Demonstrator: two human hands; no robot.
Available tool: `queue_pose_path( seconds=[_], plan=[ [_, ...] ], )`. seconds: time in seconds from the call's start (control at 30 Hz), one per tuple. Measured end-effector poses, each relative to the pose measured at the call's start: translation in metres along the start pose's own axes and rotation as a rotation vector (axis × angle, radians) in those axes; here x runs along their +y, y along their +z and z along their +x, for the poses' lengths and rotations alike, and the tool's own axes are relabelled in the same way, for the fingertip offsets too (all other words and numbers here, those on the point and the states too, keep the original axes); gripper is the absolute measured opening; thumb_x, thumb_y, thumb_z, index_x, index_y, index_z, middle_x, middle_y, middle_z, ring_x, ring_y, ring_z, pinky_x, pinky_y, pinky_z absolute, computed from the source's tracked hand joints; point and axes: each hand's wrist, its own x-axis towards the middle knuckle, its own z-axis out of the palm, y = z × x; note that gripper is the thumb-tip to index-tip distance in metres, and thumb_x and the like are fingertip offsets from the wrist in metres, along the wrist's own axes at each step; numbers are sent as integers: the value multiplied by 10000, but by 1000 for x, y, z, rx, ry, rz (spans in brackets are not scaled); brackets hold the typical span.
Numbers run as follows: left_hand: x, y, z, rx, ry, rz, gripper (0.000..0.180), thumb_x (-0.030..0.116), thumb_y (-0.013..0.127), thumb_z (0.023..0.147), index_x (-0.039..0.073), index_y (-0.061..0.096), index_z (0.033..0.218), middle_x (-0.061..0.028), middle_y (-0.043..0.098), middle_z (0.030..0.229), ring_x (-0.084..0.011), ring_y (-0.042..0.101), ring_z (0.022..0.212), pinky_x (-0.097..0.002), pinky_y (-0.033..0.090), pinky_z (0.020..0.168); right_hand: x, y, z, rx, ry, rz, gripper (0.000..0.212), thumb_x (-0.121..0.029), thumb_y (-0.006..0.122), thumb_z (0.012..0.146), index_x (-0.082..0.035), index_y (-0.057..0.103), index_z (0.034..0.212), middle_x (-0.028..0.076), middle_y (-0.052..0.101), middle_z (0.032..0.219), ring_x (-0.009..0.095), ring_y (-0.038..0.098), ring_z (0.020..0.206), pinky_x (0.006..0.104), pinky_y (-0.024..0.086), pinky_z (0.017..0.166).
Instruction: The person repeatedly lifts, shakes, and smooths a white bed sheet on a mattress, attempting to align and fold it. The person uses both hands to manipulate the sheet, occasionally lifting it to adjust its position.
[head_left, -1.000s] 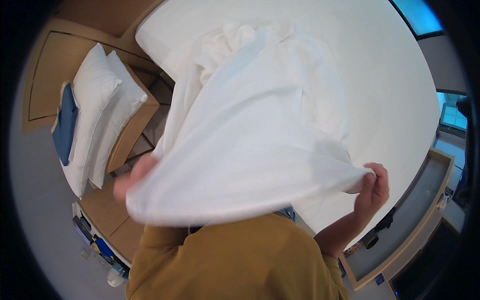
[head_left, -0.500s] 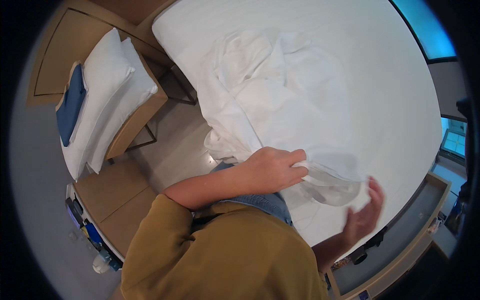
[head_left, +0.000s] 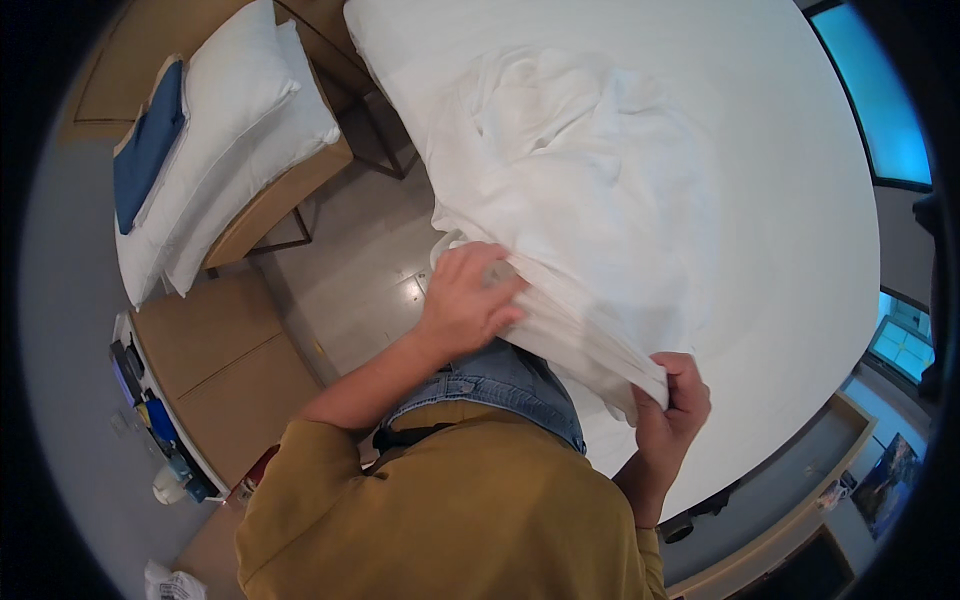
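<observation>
A rumpled white duvet cover (head_left: pixel 590 210) lies heaped on the white mattress (head_left: pixel 790 200), its near edge drawn out in a long fold in front of my waist. My right hand (head_left: pixel 678 400) grips the right end of that edge between thumb and fingers. At the left end of the same edge is my left hand (head_left: pixel 465 300), slightly blurred, its fingers apart and curved over the cloth. The fingers seem to touch the fabric without closing on it.
To the left, white pillows (head_left: pixel 235 110) and a blue cushion (head_left: pixel 152 150) lean on a wooden chair (head_left: pixel 285 200). Below them stands a brown bench-like surface (head_left: pixel 205 370) with small items along its side. A wooden-edged shelf (head_left: pixel 800 470) runs past the bed at right.
My right hand has moved in and taken hold of the cover's edge. My left hand has let go there and slid left along it. The edge is now stretched between them.
</observation>
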Motion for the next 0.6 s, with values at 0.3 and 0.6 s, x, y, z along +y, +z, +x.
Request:
queue_pose_path(
  seconds=[0.3,0.6],
  plan=[
    [-30,26,-12,199,-244,-187,317,199,734,767,77,617,1035,-76,583,973,-244,581,750,-327,487,655,-22,12,2,115,36,122,203,-79,711,756,8,561,861,-11,527,620,38,441,521,189,305,465],
    [-50,30,7,146,-422,-268,290,53,624,829,71,539,1105,-102,552,997,-219,579,627,-300,496,587,-27,19,1,170,15,49,165,-51,698,754,3,571,844,-14,519,606,42,440,528,189,294,475]
  ],
)
